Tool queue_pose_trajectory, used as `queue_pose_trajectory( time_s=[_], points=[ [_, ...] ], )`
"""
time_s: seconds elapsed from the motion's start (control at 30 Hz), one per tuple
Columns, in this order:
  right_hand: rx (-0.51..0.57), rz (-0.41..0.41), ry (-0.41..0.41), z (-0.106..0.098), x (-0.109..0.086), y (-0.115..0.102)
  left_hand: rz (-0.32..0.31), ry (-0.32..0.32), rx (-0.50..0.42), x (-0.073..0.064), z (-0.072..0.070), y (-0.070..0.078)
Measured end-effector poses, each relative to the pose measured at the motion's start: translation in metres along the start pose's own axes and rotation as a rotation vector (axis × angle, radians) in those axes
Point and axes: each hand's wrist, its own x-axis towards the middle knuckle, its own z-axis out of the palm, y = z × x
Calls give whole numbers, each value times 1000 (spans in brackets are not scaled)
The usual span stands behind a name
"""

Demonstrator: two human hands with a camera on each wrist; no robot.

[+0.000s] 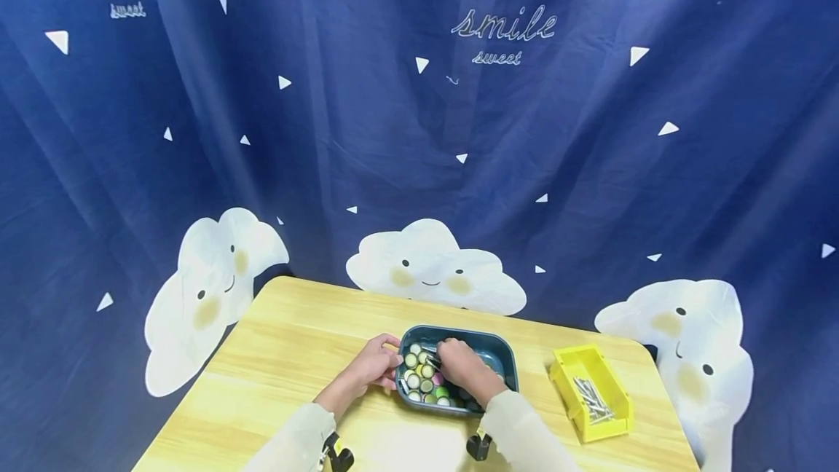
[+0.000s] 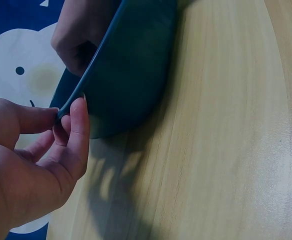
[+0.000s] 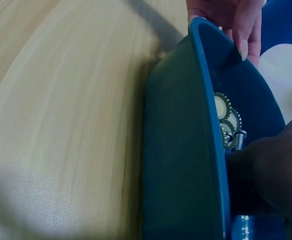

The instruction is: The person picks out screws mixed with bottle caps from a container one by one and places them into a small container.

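My left hand [image 1: 380, 363] pinches the left rim of a dark teal basin [image 1: 501, 344] between thumb and fingers; the left wrist view shows this grip on the rim [image 2: 81, 85]. Inside the basin lie many crown bottle caps [image 1: 427, 386], several pale-faced, with a green and a pink one among them. My right hand [image 1: 459, 364] reaches down into the basin with curled fingers. Silver bolts [image 3: 240, 138] stick out at its fingers, beside the bottle caps [image 3: 222, 106]. The fingertips of this hand are hidden in the right wrist view.
A yellow bin [image 1: 616, 392] with several silver bolts [image 1: 590, 400] stands to the right of the basin on the wooden table [image 1: 288, 341]. Behind the table hangs a dark blue curtain [image 1: 393, 130] printed with clouds and triangles.
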Motion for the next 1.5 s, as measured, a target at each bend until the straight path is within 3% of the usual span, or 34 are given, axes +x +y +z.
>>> queue_pose_trajectory(
  time_s=[0.9,1.5],
  points=[
    [29,17,-34,-31,-12,1,9,3,0,1,-1,2],
    [19,-59,28,-58,-40,9,-11,2,-3,3,-1,0]
  ],
)
